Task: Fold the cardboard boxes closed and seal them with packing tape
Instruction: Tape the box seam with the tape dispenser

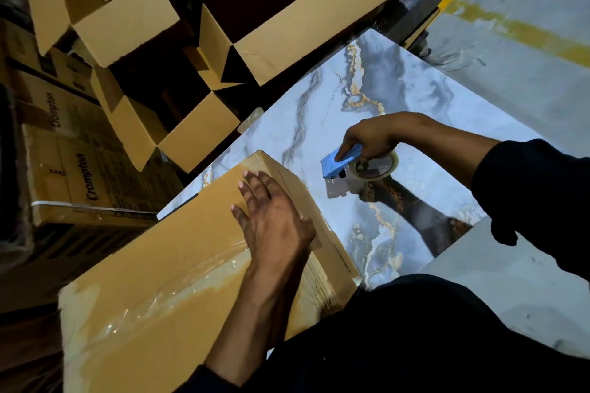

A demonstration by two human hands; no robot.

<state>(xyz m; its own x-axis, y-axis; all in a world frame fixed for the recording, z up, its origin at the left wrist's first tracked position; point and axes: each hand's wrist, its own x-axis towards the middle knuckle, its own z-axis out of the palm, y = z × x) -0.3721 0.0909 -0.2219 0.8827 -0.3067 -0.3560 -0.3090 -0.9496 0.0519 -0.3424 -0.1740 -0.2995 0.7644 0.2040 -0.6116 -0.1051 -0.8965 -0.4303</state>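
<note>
The closed cardboard box (pixel 166 281) lies at the near left on the marble-patterned tabletop (pixel 399 99), its far right corner near the table's middle, and bare marble stretches to the right and far side of it. A clear strip of packing tape (pixel 178 287) runs across its top. The left hand (pixel 271 214) rests flat on the box's right end, fingers spread and straight, pointing far-left. The right hand (pixel 370 140) curls around a blue tape dispenser (pixel 354 164) to the right of the box, just above the marble and apart from the cardboard. Open empty cartons (pixel 287 16) crowd the table's far left edge, and printed Crompton boxes (pixel 86 175) stack at the left.
</note>
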